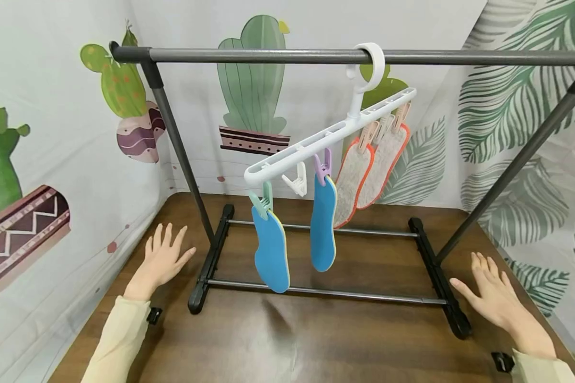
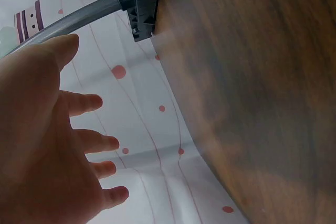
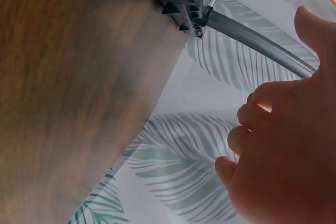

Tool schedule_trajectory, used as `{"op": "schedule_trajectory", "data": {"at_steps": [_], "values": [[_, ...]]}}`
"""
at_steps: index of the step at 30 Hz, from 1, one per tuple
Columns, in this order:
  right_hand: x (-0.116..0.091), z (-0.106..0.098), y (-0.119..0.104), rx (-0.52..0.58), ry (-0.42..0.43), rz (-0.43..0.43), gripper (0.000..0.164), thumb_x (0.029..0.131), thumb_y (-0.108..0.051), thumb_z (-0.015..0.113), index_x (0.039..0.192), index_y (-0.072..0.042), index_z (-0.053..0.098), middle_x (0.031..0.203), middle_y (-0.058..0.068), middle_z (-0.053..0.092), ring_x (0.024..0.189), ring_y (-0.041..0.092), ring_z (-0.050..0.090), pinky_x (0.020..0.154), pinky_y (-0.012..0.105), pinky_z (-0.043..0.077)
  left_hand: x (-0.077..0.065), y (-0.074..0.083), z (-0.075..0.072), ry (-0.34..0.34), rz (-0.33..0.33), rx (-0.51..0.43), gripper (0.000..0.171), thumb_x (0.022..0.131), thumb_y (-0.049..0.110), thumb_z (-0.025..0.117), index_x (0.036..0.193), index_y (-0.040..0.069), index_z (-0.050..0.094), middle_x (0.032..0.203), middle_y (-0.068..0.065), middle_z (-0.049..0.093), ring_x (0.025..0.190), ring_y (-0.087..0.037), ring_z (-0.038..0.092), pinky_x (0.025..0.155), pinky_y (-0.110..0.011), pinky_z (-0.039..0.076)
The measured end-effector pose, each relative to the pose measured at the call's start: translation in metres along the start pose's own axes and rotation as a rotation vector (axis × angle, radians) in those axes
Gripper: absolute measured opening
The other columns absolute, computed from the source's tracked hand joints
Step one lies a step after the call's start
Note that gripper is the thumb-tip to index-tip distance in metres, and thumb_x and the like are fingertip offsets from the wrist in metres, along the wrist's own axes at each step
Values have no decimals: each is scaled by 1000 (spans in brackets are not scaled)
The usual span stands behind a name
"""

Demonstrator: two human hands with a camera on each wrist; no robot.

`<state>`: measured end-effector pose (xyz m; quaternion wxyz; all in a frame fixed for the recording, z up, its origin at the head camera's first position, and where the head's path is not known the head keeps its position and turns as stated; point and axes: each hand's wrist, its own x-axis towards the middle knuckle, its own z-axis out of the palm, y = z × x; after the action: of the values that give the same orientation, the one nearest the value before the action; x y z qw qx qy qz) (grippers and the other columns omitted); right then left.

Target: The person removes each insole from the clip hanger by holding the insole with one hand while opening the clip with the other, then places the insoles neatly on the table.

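Observation:
My left hand [image 1: 160, 260] is at the table's left side with fingers spread and nothing in it, nearest the rack's left foot [image 1: 211, 266]. On the far right my right hand [image 1: 495, 298] holds nothing, its fingers extended beside the right foot [image 1: 438, 282]. Between them a white clip hanger [image 1: 333, 135] hangs at a slant from the rack's top bar [image 1: 268, 56]. A green clip [image 1: 263, 201] pinches one blue insole [image 1: 272, 250], and a purple clip [image 1: 323, 166] another blue insole [image 1: 323, 223]. Two grey, orange-edged insoles [image 1: 354, 181] hang from pale clips at the far end.
A white clip [image 1: 297, 181] hangs between the blue insoles with nothing in it. Metal rods [image 1: 326, 292] join the rack's feet low over the brown wooden table [image 1: 220, 346]. Cloth printed with cacti [image 1: 256, 90] and leaves [image 1: 508, 90] surrounds the table's back and sides.

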<state>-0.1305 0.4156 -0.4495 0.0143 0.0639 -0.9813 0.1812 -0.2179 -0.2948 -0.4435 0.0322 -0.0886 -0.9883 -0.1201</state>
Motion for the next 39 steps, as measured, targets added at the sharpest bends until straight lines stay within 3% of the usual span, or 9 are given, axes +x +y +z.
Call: {"op": "schedule_trajectory", "data": {"at_steps": [5, 8, 12, 16, 21, 24, 26, 31, 39], "values": [[2, -4, -2, 18, -47, 13, 80, 104, -40, 38, 149, 12, -3, 149, 44, -2, 140, 56, -13, 107, 73, -10, -1, 1, -1, 33, 9, -13, 69, 102, 47, 41, 151, 2, 23, 153, -37, 15, 142, -53, 5, 108, -72, 10], [3, -9, -5, -10, -7, 17, 73, 104, -39, 37, 148, 14, 12, 147, 45, 14, 135, 62, 10, 105, 75, 9, -1, 4, -3, 174, 51, 17, 57, 100, 35, 49, 143, -1, 39, 144, -35, 36, 136, -53, 27, 103, -69, 28], [4, -16, -13, -109, 274, -9, 45, 101, -29, 48, 128, 6, 55, 116, 36, 60, 89, 57, 59, 67, 65, 44, 0, 10, -11, 439, 100, 54, 32, 96, 17, 55, 119, -5, 61, 113, -29, 65, 100, -48, 60, 76, -60, 51], [8, -17, -23, -140, 636, -96, 19, 91, -15, 56, 97, -1, 68, 68, 19, 67, 43, 23, 53, 36, 43, 33, -5, 16, -20, 574, 86, 27, 22, 95, 11, 54, 105, -3, 67, 85, -23, 70, 64, -41, 63, 50, -53, 49], [13, -12, -33, -97, 850, -197, 19, 87, -15, 54, 83, -1, 65, 54, 8, 59, 47, -16, 32, 36, 28, 26, -15, 22, -28, 635, 48, -27, 19, 96, 13, 52, 103, 1, 64, 68, -14, 66, 47, -28, 55, 38, -43, 38], [13, -9, -40, -55, 895, -213, 22, 88, -17, 52, 80, -1, 66, 53, 4, 57, 52, -21, 28, 37, 26, 25, -17, 25, -29, 678, 67, -44, 17, 97, 15, 52, 102, 1, 60, 65, -10, 64, 43, -23, 51, 37, -39, 35], [13, -10, -45, -12, 904, -216, 23, 89, -17, 53, 82, -1, 68, 58, -13, 60, 56, -25, 31, 40, 22, 29, -16, 29, -28, 722, 98, -46, 15, 97, 15, 51, 97, 2, 59, 62, -9, 62, 42, -21, 48, 37, -38, 35], [16, -12, -62, 148, 939, -275, 22, 89, -9, 54, 87, 4, 72, 83, -34, 58, 77, -33, 43, 62, -2, 35, -18, 40, -29, 815, 125, -152, 14, 94, 8, 50, 85, 2, 59, 57, -6, 57, 45, -12, 45, 42, -33, 37], [23, -7, -96, 337, 1133, -429, 22, 87, 3, 50, 83, 15, 68, 72, 8, 70, 81, -20, 56, 71, 0, 37, -20, 57, -39, 778, 139, -461, 18, 95, 3, 48, 86, 2, 64, 64, -3, 62, 52, 13, 44, 47, -10, 36]]}}
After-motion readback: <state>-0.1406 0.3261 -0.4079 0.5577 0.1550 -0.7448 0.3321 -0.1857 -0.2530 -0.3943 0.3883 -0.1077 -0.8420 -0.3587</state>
